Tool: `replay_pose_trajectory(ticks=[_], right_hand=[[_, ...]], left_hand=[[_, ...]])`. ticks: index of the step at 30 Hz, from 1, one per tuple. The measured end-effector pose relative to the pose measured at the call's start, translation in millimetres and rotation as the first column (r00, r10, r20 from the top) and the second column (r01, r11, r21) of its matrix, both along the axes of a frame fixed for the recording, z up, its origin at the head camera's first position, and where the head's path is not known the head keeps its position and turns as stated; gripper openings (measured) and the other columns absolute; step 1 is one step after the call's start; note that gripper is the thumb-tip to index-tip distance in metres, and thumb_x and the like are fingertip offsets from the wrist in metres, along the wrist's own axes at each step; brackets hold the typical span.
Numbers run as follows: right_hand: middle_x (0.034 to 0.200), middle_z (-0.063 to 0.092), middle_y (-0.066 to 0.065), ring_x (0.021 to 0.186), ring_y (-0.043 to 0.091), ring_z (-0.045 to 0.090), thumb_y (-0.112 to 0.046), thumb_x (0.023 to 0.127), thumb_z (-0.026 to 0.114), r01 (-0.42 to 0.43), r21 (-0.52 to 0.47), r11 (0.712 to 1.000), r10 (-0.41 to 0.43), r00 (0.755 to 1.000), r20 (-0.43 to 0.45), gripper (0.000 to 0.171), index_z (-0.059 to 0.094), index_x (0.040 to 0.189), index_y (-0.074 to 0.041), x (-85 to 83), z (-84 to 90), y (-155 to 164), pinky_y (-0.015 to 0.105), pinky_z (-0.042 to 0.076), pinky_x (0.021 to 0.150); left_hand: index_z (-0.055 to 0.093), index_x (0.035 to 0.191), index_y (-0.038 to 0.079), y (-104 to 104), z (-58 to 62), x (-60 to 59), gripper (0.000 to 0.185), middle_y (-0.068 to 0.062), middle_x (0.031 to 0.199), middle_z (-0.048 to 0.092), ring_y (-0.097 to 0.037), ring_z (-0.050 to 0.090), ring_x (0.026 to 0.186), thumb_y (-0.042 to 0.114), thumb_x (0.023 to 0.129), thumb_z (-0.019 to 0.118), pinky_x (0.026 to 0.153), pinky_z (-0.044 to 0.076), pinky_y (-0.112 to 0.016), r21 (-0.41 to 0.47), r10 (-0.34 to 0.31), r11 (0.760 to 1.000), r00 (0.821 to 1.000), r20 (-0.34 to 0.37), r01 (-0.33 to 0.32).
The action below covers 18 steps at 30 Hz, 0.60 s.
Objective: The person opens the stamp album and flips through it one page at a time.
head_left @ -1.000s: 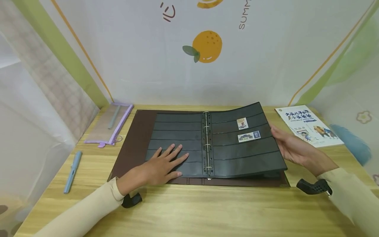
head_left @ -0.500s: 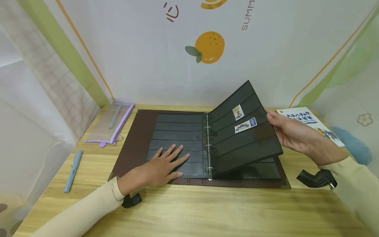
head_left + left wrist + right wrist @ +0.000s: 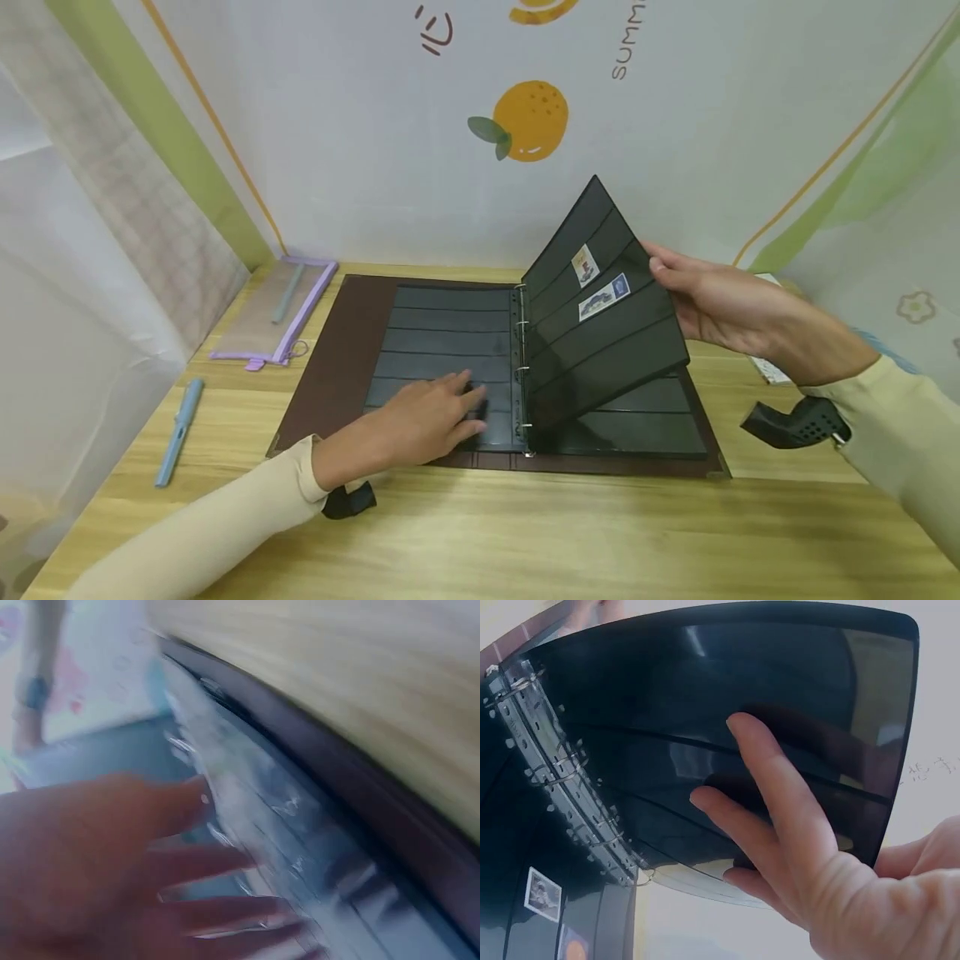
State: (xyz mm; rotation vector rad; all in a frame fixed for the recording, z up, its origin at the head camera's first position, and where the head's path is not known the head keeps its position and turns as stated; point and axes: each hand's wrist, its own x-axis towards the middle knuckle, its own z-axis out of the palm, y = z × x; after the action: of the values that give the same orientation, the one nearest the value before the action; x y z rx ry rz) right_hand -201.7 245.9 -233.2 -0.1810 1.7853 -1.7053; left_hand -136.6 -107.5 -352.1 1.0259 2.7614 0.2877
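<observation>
Right hand: yours (image 3: pixel 723 304) pinches the page (image 3: pixel 592 354) at its right edge, thumb on the front, fingers spread behind.
Page: tilted up right of the rings (image 3: pixel 522 367), two stamps (image 3: pixel 604 298) on its face.
Left hand: yours (image 3: pixel 420 421) lies loose over the left page (image 3: pixel 450 342), grasping nothing; can't tell if it touches.
Binder: brown (image 3: pixel 322 367), spread flat mid-desk; another page lies below the lifted one.
Page turn: looks partway; lift done, your page not yet laid left.
Left side: pouch (image 3: pixel 262 321) far, pen (image 3: pixel 180 433) nearer you.
Right side: book (image 3: pixel 771 372) mostly behind your wrist, title hidden.
Writing: "SUMM" (image 3: pixel 630 42) on the far wall, cut off by the frame; no brand you can read.
</observation>
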Motion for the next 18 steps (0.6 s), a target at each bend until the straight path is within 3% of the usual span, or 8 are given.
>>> replay_pose_trajectory(ticks=[2,4,6,7,10,14,16,18], right_hand=[[0.157,0.037,0.001,0.125,0.007,0.061,-0.042,0.108,0.037,-0.001,-0.003,1.0,0.001,1.0,0.001,0.062,0.006,0.161,-0.047,-0.4,1.0,-3,0.034,0.057,0.097],[0.155,0.04,0.001,0.126,0.008,0.061,-0.042,0.108,0.037,-0.007,-0.007,1.0,0.007,1.0,-0.004,0.062,0.006,0.161,-0.046,-0.6,2.0,-5,0.034,0.057,0.096],[0.157,0.035,0.004,0.127,0.008,0.06,-0.042,0.108,0.036,-0.02,-0.001,1.0,0.02,1.0,-0.017,0.061,0.005,0.161,-0.045,0.0,2.7,-9,0.034,0.057,0.096],[0.159,0.033,0.005,0.128,0.008,0.059,-0.042,0.108,0.035,-0.024,0.002,1.0,0.024,0.999,-0.024,0.061,0.005,0.161,-0.045,0.6,3.1,-11,0.035,0.057,0.096],[0.164,0.024,0.009,0.13,0.009,0.057,-0.042,0.109,0.032,-0.049,0.021,0.999,0.05,0.998,-0.044,0.06,0.002,0.161,-0.046,2.3,3.8,-18,0.039,0.057,0.097],[0.163,0.024,0.014,0.131,0.018,0.057,-0.041,0.11,0.029,-0.077,0.045,0.996,0.079,0.995,-0.062,0.058,0.0,0.16,-0.047,5.4,7.9,-28,0.047,0.057,0.096],[0.164,0.022,0.014,0.135,0.022,0.053,-0.04,0.111,0.029,-0.079,0.043,0.996,0.082,0.994,-0.069,0.058,0.0,0.16,-0.047,6.9,11.8,-34,0.047,0.057,0.095],[0.167,0.015,0.014,0.142,0.033,0.046,-0.038,0.111,0.029,-0.075,0.039,0.996,0.078,0.995,-0.064,0.058,0.0,0.16,-0.048,9.0,16.5,-42,0.048,0.056,0.097]], left_hand=[[0.03,0.16,0.012,20,13.0,4.7,0.064,-0.014,0.168,0.022,-0.031,0.031,0.153,0.041,0.107,0.049,0.114,0.043,-0.049,0.187,-0.069,0.979,0.997,-0.035,0.074],[0.017,0.163,0.013,41,24.3,7.8,0.068,-0.008,0.172,0.007,-0.025,0.016,0.158,0.039,0.108,0.047,0.12,0.036,-0.047,0.36,-0.162,0.917,0.985,-0.062,0.174],[0.005,0.164,0.017,60,32.6,8.9,0.071,-0.002,0.172,-0.006,-0.02,-0.002,0.16,0.04,0.109,0.043,0.125,0.026,-0.046,0.453,-0.231,0.86,0.971,-0.065,0.235],[0.001,0.164,0.019,68,36.5,8.8,0.071,0.0,0.172,-0.01,-0.018,-0.007,0.159,0.041,0.109,0.04,0.127,0.022,-0.046,0.478,-0.252,0.843,0.966,-0.057,0.248],[-0.005,0.163,0.026,84,43.4,9.2,0.068,0.004,0.17,-0.014,-0.011,-0.012,0.158,0.047,0.11,0.032,0.128,0.018,-0.044,0.518,-0.251,0.832,0.968,0.028,0.2],[-0.001,0.162,0.032,90,47.9,12.9,0.064,0.003,0.17,-0.012,-0.011,-0.006,0.157,0.055,0.108,0.024,0.127,0.021,-0.047,0.553,-0.188,0.83,0.969,0.16,0.069],[0.005,0.164,0.031,91,50.4,15.0,0.063,-0.001,0.171,-0.006,-0.015,0.003,0.158,0.056,0.108,0.022,0.125,0.026,-0.048,0.597,-0.155,0.802,0.968,0.197,0.007],[0.011,0.164,0.028,89,54.6,17.0,0.064,-0.007,0.171,0.014,-0.019,0.025,0.155,0.057,0.108,0.021,0.119,0.037,-0.047,0.647,-0.118,0.761,0.967,0.227,-0.059]])
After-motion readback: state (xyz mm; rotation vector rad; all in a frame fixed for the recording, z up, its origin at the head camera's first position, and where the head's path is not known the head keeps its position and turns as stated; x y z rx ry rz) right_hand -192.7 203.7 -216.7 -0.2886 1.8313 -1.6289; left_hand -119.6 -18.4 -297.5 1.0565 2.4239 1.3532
